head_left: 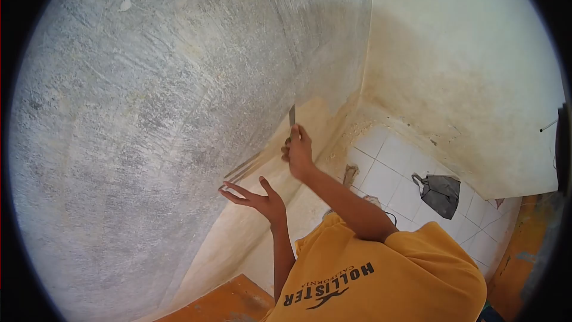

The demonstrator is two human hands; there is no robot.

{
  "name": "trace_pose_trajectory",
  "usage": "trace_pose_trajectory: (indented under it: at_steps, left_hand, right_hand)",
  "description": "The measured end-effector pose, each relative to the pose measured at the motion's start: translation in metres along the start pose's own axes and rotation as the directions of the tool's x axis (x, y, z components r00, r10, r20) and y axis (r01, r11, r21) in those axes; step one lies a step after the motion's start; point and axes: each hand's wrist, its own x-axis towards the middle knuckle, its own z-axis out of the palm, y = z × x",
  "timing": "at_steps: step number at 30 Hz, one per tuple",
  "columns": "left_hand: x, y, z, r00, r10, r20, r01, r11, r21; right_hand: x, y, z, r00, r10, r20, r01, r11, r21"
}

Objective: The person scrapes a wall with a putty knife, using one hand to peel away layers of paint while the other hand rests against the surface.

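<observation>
My right hand [297,150] is wrapped round the handle of a scraper [292,115], whose narrow dark blade points up against the wall. Lower and to the left, my left hand [259,200] has its fingers spread, with the fingertips at the grey wall surface [149,101]. Dark streaks [244,169] run along the wall just above those fingertips. Below and around the blade the wall shows a smooth beige patch [313,119], bordering the rough grey area.
A beige side wall [453,53] with brown stains meets the grey wall at a corner. On the white floor tiles [387,173] lies a dark grey bag [442,194]. Orange surfaces [220,303] show at the bottom and right. A foot [350,174] stands near the wall's base.
</observation>
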Motion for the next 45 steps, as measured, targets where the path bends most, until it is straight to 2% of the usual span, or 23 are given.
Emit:
trace_pose_trajectory:
  at_steps: [1, 2, 5, 6, 8, 9, 10, 13, 14, 17, 18, 21, 24, 28, 30, 31, 32, 35, 36, 39, 40, 42, 45]
  left_hand:
    - [-0.001, -0.006, 0.006, 1.000, 0.006, 0.021, -0.007, 1.000, 0.015]
    - [0.001, -0.013, 0.010, 0.999, 0.016, 0.043, -0.017, 0.999, 0.033]
    - [0.003, -0.024, 0.019, 0.993, 0.083, 0.087, -0.096, 0.983, 0.156]
    - [0.004, -0.027, 0.022, 0.992, 0.088, 0.086, -0.099, 0.987, 0.126]
    - [0.005, -0.036, 0.032, 0.994, 0.073, 0.085, -0.089, 0.974, 0.208]
    - [0.005, -0.040, 0.037, 0.995, 0.063, 0.081, -0.082, 0.965, 0.251]
    - [0.006, -0.043, 0.042, 0.995, 0.042, 0.091, -0.065, 0.961, 0.270]
    - [0.006, -0.056, 0.049, 0.995, -0.005, 0.098, -0.027, 0.947, 0.321]
    - [0.006, -0.058, 0.051, 0.996, -0.007, 0.090, -0.023, 0.946, 0.323]
    - [0.010, -0.065, 0.069, 0.997, -0.053, 0.059, 0.032, 0.951, 0.308]
    - [0.011, -0.069, 0.071, 0.996, -0.075, 0.050, 0.056, 0.950, 0.308]
    - [0.012, -0.070, 0.080, 0.992, -0.124, 0.032, 0.109, 0.948, 0.300]
    - [0.011, -0.077, 0.088, 0.987, -0.157, 0.019, 0.140, 0.924, 0.357]
    - [0.014, -0.082, 0.097, 0.988, -0.151, -0.042, 0.156, 0.913, 0.377]
    - [0.014, -0.087, 0.101, 0.984, -0.169, -0.051, 0.176, 0.907, 0.383]
    - [0.014, -0.091, 0.105, 0.985, -0.161, -0.059, 0.171, 0.897, 0.407]
    - [0.013, -0.094, 0.107, 0.986, -0.153, -0.065, 0.166, 0.885, 0.434]
    - [0.012, -0.102, 0.104, 0.990, -0.133, -0.049, 0.140, 0.856, 0.498]
    - [0.010, -0.102, 0.105, 0.990, -0.131, -0.042, 0.134, 0.848, 0.512]
    - [0.006, -0.104, 0.112, 0.985, -0.157, -0.069, 0.170, 0.842, 0.512]
    - [0.008, -0.106, 0.111, 0.985, -0.158, -0.069, 0.171, 0.839, 0.517]
    - [0.012, -0.111, 0.108, 0.985, -0.160, -0.067, 0.172, 0.834, 0.524]
    - [0.004, -0.145, 0.112, 0.996, -0.083, -0.030, 0.083, 0.768, 0.635]
  right_hand:
    - [-0.012, 0.001, 0.006, 1.000, 0.024, 0.018, -0.024, 1.000, -0.012]
    - [-0.015, -0.004, 0.015, 0.994, -0.004, -0.108, -0.001, 0.999, -0.041]
    - [0.036, -0.015, -0.020, 0.999, -0.046, -0.002, 0.046, 0.995, 0.083]
    - [0.034, -0.015, -0.012, 0.995, -0.023, -0.094, 0.030, 0.997, 0.074]
    - [-0.006, -0.016, 0.005, 0.998, 0.062, -0.008, -0.061, 0.994, 0.096]
    - [-0.017, -0.016, 0.009, 0.994, 0.106, 0.037, -0.110, 0.989, 0.102]
    - [-0.010, -0.016, 0.010, 0.995, 0.089, -0.043, -0.086, 0.993, 0.081]
    - [0.034, -0.029, -0.014, 0.999, 0.022, -0.046, -0.016, 0.989, 0.144]
    - [0.033, -0.024, -0.012, 0.996, 0.024, -0.081, -0.013, 0.991, 0.132]
    - [-0.013, -0.029, 0.007, 0.987, 0.151, 0.058, -0.157, 0.980, 0.125]
    - [-0.004, -0.028, 0.008, 0.990, 0.128, -0.057, -0.122, 0.986, 0.113]
    - [0.015, -0.034, -0.011, 0.995, 0.087, 0.047, -0.091, 0.990, 0.110]
    - [-0.007, -0.028, -0.002, 0.985, 0.166, 0.048, -0.169, 0.983, 0.067]
    - [0.027, -0.046, -0.021, 0.996, 0.080, 0.039, -0.084, 0.992, 0.097]
    - [0.010, -0.042, -0.008, 0.990, 0.143, -0.016, -0.141, 0.986, 0.084]
    - [-0.001, -0.042, -0.002, 0.984, 0.174, -0.045, -0.170, 0.982, 0.080]
    - [-0.008, -0.039, -0.007, 0.973, 0.209, 0.098, -0.217, 0.973, 0.082]
    - [0.019, -0.037, -0.019, 0.993, 0.121, -0.009, -0.120, 0.990, 0.069]
    - [0.020, -0.047, -0.022, 0.991, 0.126, 0.035, -0.128, 0.991, 0.050]
    - [-0.001, -0.042, -0.005, 0.982, 0.185, -0.024, -0.184, 0.982, 0.040]
    - [-0.007, -0.038, -0.007, 0.976, 0.208, 0.069, -0.212, 0.974, 0.074]
    - [0.007, -0.037, -0.014, 0.983, 0.179, 0.052, -0.183, 0.978, 0.103]
    - [0.008, -0.038, -0.012, 0.986, 0.165, 0.010, -0.165, 0.981, 0.101]
